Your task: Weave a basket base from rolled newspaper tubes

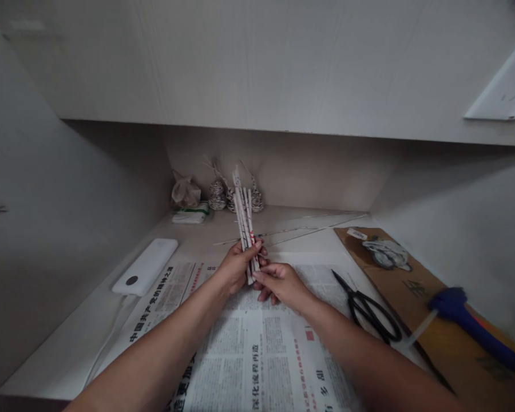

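Note:
A bundle of thin rolled paper sticks (244, 214), pale with dark and red print, stands nearly upright over the newspaper. My left hand (238, 264) is closed round the lower part of the bundle, thumb across its front. At the bottom end, my right hand (278, 283) pinches the sticks between thumb and fingers. Some fingertips of both hands are hidden behind the bundle. Beneath the hands lies a spread newspaper (236, 337). Behind the bundle stand small woven paper shapes (217, 196), partly covered by it.
Black-handled scissors (369, 312) lie at right beside a cardboard sheet (424, 303) bearing a blue glue gun (476, 326) and crumpled plastic (387, 254). Long thin paper sticks (309, 232) lie behind. A white power bank (148, 266) with a cable is at left. An overhead cabinet (283, 68) hangs low.

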{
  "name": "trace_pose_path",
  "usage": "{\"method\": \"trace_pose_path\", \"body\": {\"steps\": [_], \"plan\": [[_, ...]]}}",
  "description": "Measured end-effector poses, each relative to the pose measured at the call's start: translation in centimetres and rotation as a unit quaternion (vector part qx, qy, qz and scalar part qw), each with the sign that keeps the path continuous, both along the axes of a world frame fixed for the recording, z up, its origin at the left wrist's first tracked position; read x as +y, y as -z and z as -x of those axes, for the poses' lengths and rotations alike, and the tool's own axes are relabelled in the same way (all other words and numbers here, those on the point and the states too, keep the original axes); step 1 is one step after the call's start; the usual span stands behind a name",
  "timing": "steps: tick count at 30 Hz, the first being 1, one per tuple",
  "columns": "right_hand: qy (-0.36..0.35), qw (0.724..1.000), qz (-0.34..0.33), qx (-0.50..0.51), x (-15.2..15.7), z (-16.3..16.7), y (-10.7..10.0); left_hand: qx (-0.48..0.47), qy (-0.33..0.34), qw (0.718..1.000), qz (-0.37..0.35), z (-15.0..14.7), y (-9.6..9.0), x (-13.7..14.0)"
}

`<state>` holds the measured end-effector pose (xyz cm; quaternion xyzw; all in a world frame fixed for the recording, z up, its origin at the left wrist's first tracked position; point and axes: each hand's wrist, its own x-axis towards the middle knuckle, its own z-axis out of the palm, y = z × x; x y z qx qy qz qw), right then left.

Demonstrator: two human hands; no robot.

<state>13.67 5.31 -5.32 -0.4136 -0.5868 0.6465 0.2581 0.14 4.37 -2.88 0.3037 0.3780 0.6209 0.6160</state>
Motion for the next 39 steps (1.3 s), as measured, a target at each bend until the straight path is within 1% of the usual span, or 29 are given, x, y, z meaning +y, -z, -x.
{"method": "trace_pose_path", "body": {"steps": [3, 9, 12, 15, 18, 20, 30, 36, 39], "plan": [[0.015, 1.000, -0.006, 0.021, 0.1, 0.1, 0.1, -0.028, -0.015, 1.000, 0.002, 0.5, 0.1, 0.4], [0.044, 0.996, -0.008, 0.072, 0.2, 0.3, 0.2, -0.051, -0.018, 0.999, -0.006, 0.9, 0.2, 0.7], [0.052, 0.994, 0.022, 0.095, 0.2, 0.2, 0.0, -0.051, -0.031, 0.998, -0.005, 1.2, 0.0, 0.8], [0.016, 0.995, 0.066, 0.072, 0.2, 0.0, -0.3, -0.050, -0.032, 0.998, -0.014, 1.5, -0.2, 0.9], [-0.030, 0.995, 0.085, 0.050, 0.3, -0.2, -0.3, -0.044, -0.014, 0.998, -0.032, 1.5, -0.3, 0.8], [-0.038, 0.994, 0.088, 0.052, 0.3, -0.3, -0.2, -0.037, 0.001, 0.998, -0.046, 1.4, -0.3, 0.6], [-0.018, 0.993, 0.099, 0.060, 0.3, -0.2, -0.5, 0.016, 0.065, 0.995, -0.070, 0.8, -0.6, -0.3], [0.001, 0.993, 0.098, 0.067, 0.1, -0.1, -0.5, 0.033, 0.075, 0.994, -0.069, 0.6, -0.5, -0.4], [0.014, 0.993, 0.091, 0.069, 0.0, 0.1, -0.4, 0.024, 0.077, 0.995, -0.056, 0.6, -0.6, -0.4]]}}
